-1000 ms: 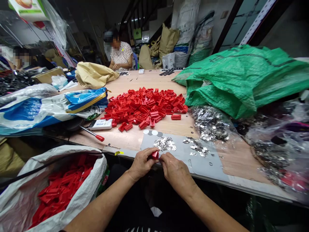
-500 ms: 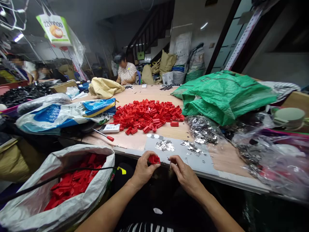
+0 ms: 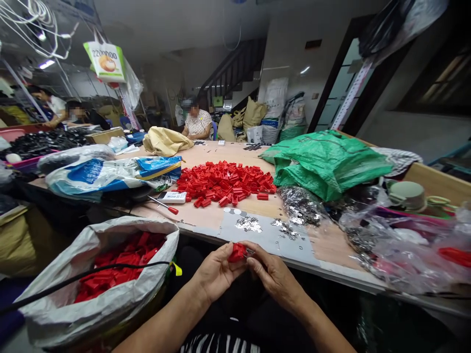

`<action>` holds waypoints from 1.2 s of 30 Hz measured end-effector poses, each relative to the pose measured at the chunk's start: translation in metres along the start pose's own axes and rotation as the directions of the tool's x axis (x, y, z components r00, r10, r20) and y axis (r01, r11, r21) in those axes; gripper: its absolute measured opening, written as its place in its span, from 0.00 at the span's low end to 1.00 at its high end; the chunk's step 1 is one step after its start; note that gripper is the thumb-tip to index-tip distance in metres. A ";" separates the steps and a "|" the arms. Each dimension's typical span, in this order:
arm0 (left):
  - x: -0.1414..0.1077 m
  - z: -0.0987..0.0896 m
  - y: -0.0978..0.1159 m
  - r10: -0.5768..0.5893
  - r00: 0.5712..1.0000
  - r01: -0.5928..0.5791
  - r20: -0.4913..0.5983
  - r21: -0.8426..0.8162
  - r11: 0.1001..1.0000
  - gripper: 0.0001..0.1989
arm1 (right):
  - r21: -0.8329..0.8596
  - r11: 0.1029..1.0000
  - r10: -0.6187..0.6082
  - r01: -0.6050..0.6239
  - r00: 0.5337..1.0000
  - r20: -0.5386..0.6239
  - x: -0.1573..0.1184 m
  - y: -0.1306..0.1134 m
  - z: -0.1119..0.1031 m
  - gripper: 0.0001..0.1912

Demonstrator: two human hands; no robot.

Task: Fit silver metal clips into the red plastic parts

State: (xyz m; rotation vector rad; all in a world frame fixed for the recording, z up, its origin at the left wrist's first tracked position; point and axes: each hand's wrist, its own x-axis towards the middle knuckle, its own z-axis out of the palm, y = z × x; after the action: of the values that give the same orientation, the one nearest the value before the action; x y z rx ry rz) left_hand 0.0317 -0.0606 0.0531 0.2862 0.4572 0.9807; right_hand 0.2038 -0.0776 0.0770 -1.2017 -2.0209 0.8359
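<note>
My left hand [image 3: 219, 269] is closed round a red plastic part [image 3: 237, 252], held just off the table's front edge. Up against that part's right end, my right hand [image 3: 268, 267] pinches a small metal piece [image 3: 249, 252], mostly covered by the fingers. Beyond the hands, a heap of similar red parts [image 3: 224, 181] lies on the table. Small flat metal pieces [image 3: 248, 224] are spread on a grey sheet [image 3: 235, 238] nearer to me, with a second little group [image 3: 287, 228] to their right.
An open white sack [image 3: 44, 314] of red parts stands at the lower left. A red-handled screwdriver [image 3: 172, 210] lies beside a white box [image 3: 172, 197]. To the right are a green woven sack [image 3: 324, 159] and bags of metal pieces [image 3: 303, 206]. A person [image 3: 198, 122] sits across the table.
My hands have come together: the right one has moved left with the metal piece to the red part's end. The camera view has shifted slightly.
</note>
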 end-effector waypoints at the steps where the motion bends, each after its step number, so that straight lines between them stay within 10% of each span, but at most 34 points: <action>1: -0.001 0.000 0.000 -0.007 1.000 0.007 0.003 -0.010 1.000 0.07 | 0.000 1.000 -0.015 0.015 1.000 -0.009 0.000 -0.001 0.000 0.19; 14: -0.004 0.004 0.000 -0.034 0.999 0.034 -0.009 -0.054 0.998 0.08 | 0.179 0.983 0.044 -0.031 0.997 -0.066 0.009 -0.006 0.002 0.18; 23: -0.016 0.012 -0.017 0.007 0.988 -0.018 -0.152 -0.071 0.997 0.07 | -0.210 0.977 -0.083 0.048 0.983 -0.161 0.007 0.002 0.016 0.15; 36: -0.018 -0.032 -0.017 0.070 0.968 -0.060 -0.242 0.047 0.997 0.14 | 0.228 0.972 0.069 -0.053 0.996 -0.061 0.025 0.011 0.026 0.11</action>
State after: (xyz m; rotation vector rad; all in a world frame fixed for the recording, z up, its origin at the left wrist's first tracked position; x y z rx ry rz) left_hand 0.0196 -0.0840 0.0222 0.2170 0.6955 1.0774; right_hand 0.1796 -0.0562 0.0584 -1.1511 -1.7878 1.0112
